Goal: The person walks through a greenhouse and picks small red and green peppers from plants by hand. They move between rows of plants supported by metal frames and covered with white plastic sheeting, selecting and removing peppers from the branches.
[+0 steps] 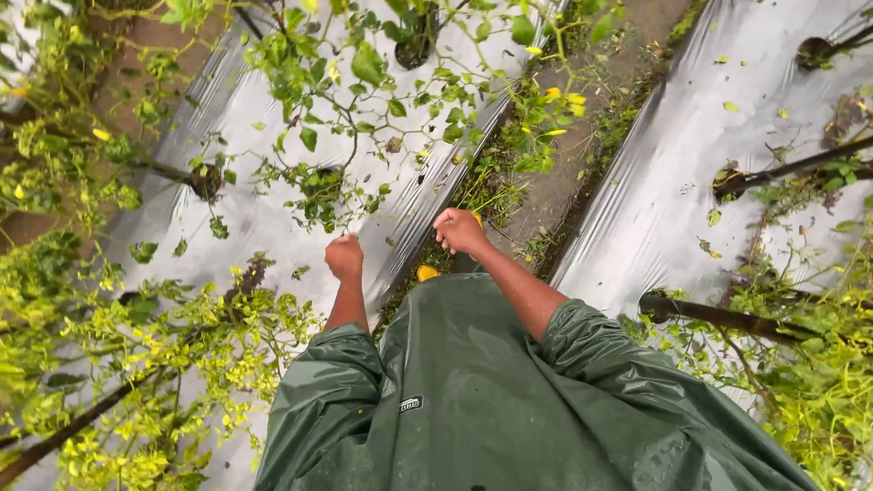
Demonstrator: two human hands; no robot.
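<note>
While leafy plants are seen standing in silver plastic sheeting, the left hand is closed around a thin stem; the right hand is fisted, something yellow glimpsed inside. Most plants are untouched.

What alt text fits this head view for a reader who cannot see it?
A person in a green raincoat reaches both fists, left hand and right hand, toward leafy plants growing through silver plastic mulch. A dirt path runs between the beds.

Small dark rectangular label on the green raincoat
</note>
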